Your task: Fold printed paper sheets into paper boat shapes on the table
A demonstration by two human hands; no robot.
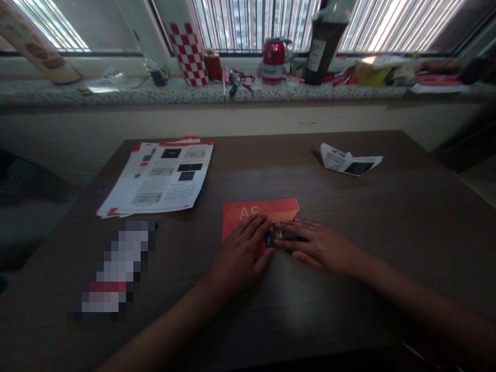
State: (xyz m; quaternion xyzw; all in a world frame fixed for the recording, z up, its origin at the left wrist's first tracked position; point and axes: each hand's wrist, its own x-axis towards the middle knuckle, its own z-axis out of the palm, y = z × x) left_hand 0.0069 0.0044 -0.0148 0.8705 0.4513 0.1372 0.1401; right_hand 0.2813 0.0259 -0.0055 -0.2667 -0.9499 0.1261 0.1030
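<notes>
An orange sheet of paper (260, 205) with large pale letters lies on the table in front of me, and its right part looks folded over. My left hand (242, 250) rests flat on its lower left, fingers stretched and pressing on it. At its right edge my right hand (315, 244) lies with fingers extended, the fingertips touching the paper. Between the two hands shows a dark printed patch (270, 238) of the paper. The fingers hide much of the sheet's lower half.
A stack of printed sheets (170, 181) lies at the back left of the table (263, 165). Nearer me is a pixelated oblong object (118, 266). A folded white paper (349, 161) stands at the back right. The windowsill (186, 95) holds a red can (273, 61) and a dark bottle (323, 51).
</notes>
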